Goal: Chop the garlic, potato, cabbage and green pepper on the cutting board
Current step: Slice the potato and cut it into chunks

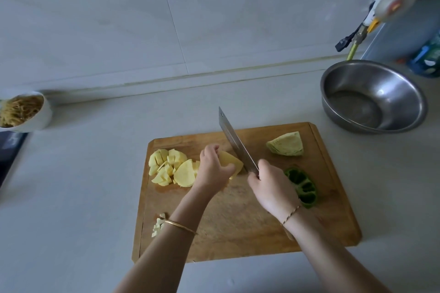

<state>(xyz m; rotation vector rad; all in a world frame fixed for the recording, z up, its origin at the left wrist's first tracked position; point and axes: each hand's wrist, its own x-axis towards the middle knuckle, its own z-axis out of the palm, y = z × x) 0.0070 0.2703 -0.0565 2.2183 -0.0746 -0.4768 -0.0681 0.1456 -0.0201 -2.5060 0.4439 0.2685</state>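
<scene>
Chopping the potato [229, 163] on the board [238, 233]
Left grip [213, 169] curls round the potato; right grip [271, 188], just beside it, clasps the knife [234, 143]. Keep the left grip curled clear and drop the blade straight down alongside.

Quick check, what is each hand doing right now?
Left hand: fingers curled on the potato piece, holding it on the cutting board.
Right hand: closed round the handle of the cleaver.

Counter [71, 173]: pale grey, matte. Wall [95, 19]: large pale tiles with thin grout lines. Sealant strip [214, 76] runs along the junction. Steel bowl [404, 93] far right, white bowl [46, 114] far left. Valve [370, 26] upper right. Lighting soft, even.
</scene>
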